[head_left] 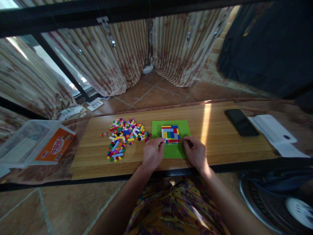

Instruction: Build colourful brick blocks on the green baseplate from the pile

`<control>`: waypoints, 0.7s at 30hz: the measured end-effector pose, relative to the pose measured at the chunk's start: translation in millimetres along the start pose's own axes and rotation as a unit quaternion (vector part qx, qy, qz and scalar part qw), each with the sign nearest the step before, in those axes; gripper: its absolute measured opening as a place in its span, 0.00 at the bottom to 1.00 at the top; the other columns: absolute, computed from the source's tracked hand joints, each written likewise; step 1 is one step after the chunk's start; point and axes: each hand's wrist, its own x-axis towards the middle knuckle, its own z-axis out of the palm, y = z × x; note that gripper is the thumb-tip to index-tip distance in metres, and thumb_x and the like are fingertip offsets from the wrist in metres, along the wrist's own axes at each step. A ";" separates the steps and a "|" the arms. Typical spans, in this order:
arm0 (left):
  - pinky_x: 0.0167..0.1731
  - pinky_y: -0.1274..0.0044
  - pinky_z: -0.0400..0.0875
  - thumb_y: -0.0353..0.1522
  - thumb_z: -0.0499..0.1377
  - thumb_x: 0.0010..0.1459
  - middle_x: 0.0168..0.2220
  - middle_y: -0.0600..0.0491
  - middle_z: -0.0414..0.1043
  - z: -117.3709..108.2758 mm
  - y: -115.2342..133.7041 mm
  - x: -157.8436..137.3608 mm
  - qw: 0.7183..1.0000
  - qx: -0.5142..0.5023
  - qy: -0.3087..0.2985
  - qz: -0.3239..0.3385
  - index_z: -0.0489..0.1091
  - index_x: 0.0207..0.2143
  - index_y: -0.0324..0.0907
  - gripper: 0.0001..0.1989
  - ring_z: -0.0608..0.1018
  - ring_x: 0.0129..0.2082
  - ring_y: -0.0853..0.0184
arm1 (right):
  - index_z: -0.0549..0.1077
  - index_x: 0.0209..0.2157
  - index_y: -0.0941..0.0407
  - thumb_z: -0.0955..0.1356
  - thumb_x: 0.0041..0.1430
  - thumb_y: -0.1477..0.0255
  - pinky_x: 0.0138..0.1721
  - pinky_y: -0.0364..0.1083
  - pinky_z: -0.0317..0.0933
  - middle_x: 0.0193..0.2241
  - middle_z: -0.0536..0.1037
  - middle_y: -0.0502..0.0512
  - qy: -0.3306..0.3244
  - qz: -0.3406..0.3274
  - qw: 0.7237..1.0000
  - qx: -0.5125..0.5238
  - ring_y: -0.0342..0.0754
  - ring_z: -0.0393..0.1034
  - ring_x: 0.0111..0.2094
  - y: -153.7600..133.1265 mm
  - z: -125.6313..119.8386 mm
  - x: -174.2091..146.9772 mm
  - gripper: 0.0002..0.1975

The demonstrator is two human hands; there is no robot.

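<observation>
A green studded baseplate [174, 151] lies on the wooden board in front of me. On it stands a square block of toy bricks [170, 133] in red, blue, yellow, white and green. My left hand [153, 151] is at the plate's left side, thumb and fingers pinched near the block's lower left corner; whatever is between the fingertips is too small to make out. At the plate's right edge rests my right hand [196, 151], fingers curled in and thumb close to them. Its fingertips are apart from the block, and their contents are hidden.
Loose bricks [126, 132] are heaped left of the plate. Further left is a clear plastic box [22, 140] with an orange label. A black phone [241, 122] and white papers [275, 129] lie at the right. Curtains [117, 58] hang beyond the board.
</observation>
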 end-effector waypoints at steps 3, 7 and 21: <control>0.41 0.71 0.70 0.30 0.57 0.63 0.35 0.52 0.79 1.5 0.6 1.6 1.000 0.006 0.008 0.007 0.74 0.36 0.45 0.06 0.78 0.37 0.63 | 0.76 0.35 0.55 0.64 0.62 0.67 0.36 0.49 0.67 0.32 0.79 0.56 0.003 -0.009 1.000 -0.005 0.50 0.73 0.33 -0.1 -0.1 0.3 0.10; 0.40 0.71 0.70 0.30 0.57 0.63 0.35 0.52 0.79 4.9 1.5 2.7 1.000 -0.007 0.019 0.016 0.75 0.35 0.44 0.06 0.77 0.37 0.64 | 0.76 0.35 0.55 0.64 0.61 0.67 0.36 0.49 0.67 0.32 0.78 0.56 0.004 -0.009 1.000 -0.003 0.50 0.73 0.33 1.6 0.8 0.2 0.10; 0.39 0.75 0.72 0.32 0.58 0.63 0.33 0.52 0.74 17.4 4.4 5.5 0.994 -0.086 0.064 -0.023 0.77 0.33 0.44 0.08 0.77 0.37 0.67 | 0.76 0.35 0.55 0.64 0.61 0.67 0.35 0.49 0.66 0.32 0.79 0.56 0.005 -0.005 1.000 0.001 0.50 0.73 0.33 -1.3 -0.8 0.8 0.10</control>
